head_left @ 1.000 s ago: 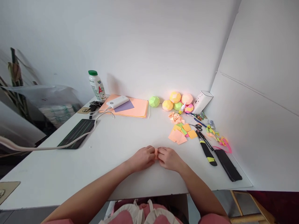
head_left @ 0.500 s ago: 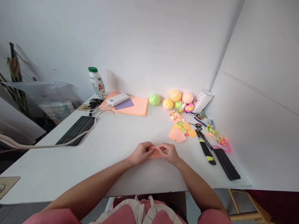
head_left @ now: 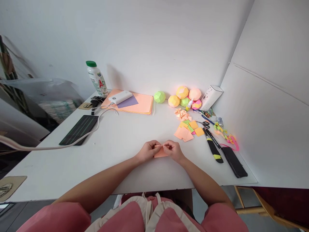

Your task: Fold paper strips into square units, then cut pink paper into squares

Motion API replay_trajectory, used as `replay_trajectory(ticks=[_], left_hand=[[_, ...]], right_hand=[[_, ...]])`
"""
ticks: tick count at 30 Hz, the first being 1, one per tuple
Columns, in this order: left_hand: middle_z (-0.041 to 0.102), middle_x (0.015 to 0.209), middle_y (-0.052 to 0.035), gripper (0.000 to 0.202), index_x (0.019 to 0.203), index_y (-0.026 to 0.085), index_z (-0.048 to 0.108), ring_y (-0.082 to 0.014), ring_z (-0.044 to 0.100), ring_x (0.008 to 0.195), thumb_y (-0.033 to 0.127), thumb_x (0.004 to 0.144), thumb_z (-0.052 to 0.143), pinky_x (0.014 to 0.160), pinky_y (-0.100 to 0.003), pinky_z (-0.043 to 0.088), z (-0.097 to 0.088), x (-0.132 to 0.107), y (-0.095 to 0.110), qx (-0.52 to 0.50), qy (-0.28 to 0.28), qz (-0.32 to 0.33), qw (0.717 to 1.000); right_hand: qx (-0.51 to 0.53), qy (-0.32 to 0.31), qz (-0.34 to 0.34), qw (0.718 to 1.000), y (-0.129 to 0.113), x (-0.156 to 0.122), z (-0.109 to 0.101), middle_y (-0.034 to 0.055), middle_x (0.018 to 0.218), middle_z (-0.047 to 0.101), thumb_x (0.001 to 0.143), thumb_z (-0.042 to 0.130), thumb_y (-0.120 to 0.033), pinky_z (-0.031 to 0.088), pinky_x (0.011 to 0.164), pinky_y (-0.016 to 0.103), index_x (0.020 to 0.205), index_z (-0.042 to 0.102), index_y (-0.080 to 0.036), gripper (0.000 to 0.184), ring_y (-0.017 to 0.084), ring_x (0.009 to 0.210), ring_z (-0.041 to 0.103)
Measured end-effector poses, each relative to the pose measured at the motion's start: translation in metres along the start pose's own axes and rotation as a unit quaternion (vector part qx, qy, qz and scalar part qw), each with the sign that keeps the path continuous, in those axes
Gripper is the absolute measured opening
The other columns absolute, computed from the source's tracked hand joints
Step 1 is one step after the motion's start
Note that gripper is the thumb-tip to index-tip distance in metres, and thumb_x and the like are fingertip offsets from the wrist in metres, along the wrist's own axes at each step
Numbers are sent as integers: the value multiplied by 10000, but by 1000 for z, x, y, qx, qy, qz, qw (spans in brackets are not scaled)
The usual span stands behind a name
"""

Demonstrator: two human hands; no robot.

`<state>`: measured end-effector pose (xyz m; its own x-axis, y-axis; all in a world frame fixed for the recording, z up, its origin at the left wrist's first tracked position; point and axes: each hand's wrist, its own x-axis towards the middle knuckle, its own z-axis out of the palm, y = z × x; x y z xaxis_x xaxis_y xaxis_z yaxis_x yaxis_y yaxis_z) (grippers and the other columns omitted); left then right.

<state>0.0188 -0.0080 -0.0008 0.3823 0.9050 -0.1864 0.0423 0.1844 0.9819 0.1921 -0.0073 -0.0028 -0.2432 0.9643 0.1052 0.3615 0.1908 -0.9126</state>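
Both my hands meet near the front middle of the white table [head_left: 120, 141]. My left hand [head_left: 147, 150] and my right hand [head_left: 174, 150] pinch a small orange paper square [head_left: 160, 152] between their fingertips, its lower part lying on the table. Each hand's fingers are curled on the paper's upper edge. A small heap of orange, yellow and green paper squares [head_left: 187, 130] lies just beyond my right hand.
Folded paper balls [head_left: 181, 96], a white box [head_left: 211, 97], scissors [head_left: 205, 123], a black-and-yellow knife [head_left: 213, 150] and a black case [head_left: 234, 162] fill the right side. At the back left are a paper stack [head_left: 137, 104], power bank [head_left: 120, 97], bottle [head_left: 97, 79] and dark tablet [head_left: 79, 129].
My hands were closed together over the paper; they have since drawn slightly apart and the orange paper now shows unfolded between them. The view has shifted a little.
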Motion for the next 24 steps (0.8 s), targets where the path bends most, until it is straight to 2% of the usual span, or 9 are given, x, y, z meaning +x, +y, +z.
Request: replay_trajectory(ticks=[7,15,21,24], left_hand=[[510,592,35,309,673,165,532,-84,438,500,442,692,669,442,-196,302,-1,0,1,-41,-12,-12,999],[484,549,49,337,645,171,495,-81,436,473,458,682,667,451,-202,319,-3,4,-5,-93,2,-21,995],[480,553,50,355,636,177,467,-83,448,483,471,663,663,460,-205,334,-6,7,-2,-123,30,-16,992],[487,561,48,364,642,175,475,-89,462,492,480,659,674,472,-211,348,-6,7,-1,-124,26,-13,992]], right_hand=[[15,-18,18,1000,-6,0,-4,-33,592,541,694,543,-216,378,496,217,625,580,-181,86,93,539,470],[45,-8,52,998,-1,2,-20,-16,575,594,681,562,-199,468,519,248,613,577,-179,73,128,548,573],[90,12,59,994,-3,3,-27,-25,631,567,767,513,-281,507,577,273,662,507,-191,139,122,563,596],[111,-22,59,992,-5,3,-21,-19,708,577,801,527,-375,495,573,261,800,534,-194,181,117,602,584]])
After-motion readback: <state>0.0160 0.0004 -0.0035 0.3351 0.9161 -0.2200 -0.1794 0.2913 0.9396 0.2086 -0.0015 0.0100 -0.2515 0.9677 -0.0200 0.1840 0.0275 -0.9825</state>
